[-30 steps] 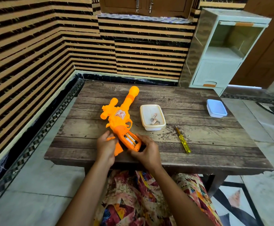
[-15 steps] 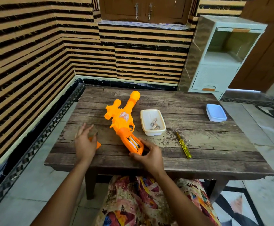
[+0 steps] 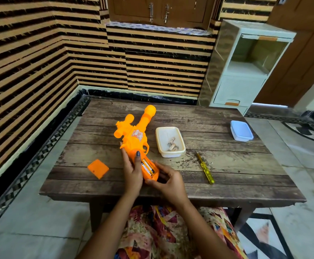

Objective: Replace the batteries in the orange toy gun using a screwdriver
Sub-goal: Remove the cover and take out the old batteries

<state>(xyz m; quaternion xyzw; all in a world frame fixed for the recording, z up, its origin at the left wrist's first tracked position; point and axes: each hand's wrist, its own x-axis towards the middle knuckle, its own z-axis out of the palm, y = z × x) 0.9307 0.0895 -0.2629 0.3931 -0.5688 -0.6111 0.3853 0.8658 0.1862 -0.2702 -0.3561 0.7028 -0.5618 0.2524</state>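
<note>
The orange toy gun [image 3: 133, 133] lies on the wooden table [image 3: 218, 165], barrel pointing away from me. Its grip compartment is open and batteries [image 3: 147, 166] show inside. My left hand [image 3: 132, 171] holds the grip from the left, thumb across its top. My right hand [image 3: 168, 179] grips the butt end of the grip from the right with curled fingers. The orange battery cover [image 3: 98, 168] lies flat on the table to the left. A yellow screwdriver [image 3: 204, 168] lies to the right, untouched.
A white open tub [image 3: 171, 155] holding small metal bits stands right of the gun. A blue-lidded box [image 3: 241, 130] sits at the far right edge. A pale cabinet [image 3: 246, 71] stands behind the table. Striped walls close in on the left and back.
My left hand took the orange cover away, laid it on the table to the left, and has come back to the gun's grip. My right hand stayed on the butt.
</note>
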